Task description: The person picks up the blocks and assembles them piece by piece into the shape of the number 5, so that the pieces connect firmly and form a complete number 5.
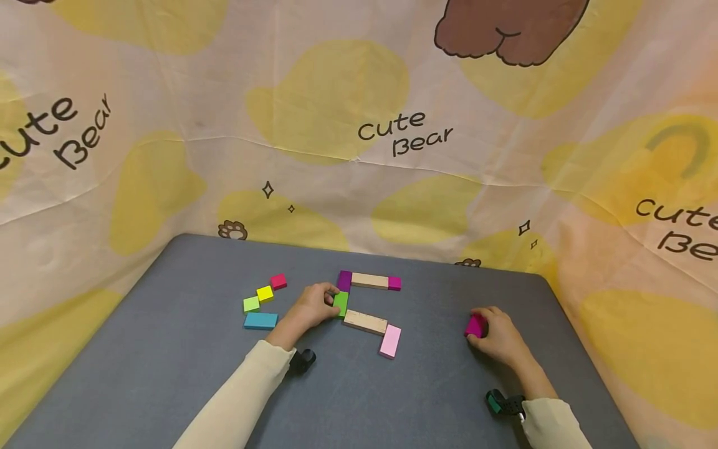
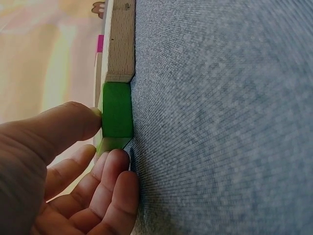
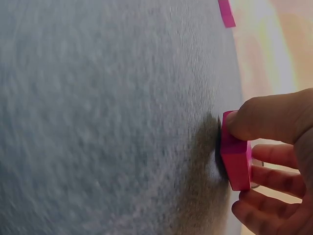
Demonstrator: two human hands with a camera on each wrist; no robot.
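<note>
Gripping a green block (image 1: 340, 304) between the thumb and fingers of the left hand (image 1: 312, 305), midway between the left and right edges of the bench (image 1: 336, 399). Pointing its long axis at the far edge, with a slight lean right, and meeting a purple block (image 1: 344, 280) end to end. Linking that purple block to a small magenta piece (image 1: 395, 284) by a far wooden block (image 1: 369, 281) stretching rightward. Branching right from the green block's near end along a near wooden block (image 1: 365, 322), then turning toward the near edge with a pink block (image 1: 390, 341). Pinching a magenta block (image 1: 473, 325) in the right hand (image 1: 500, 337), toward the right edge, and covering too much to tell its long axis.
</note>
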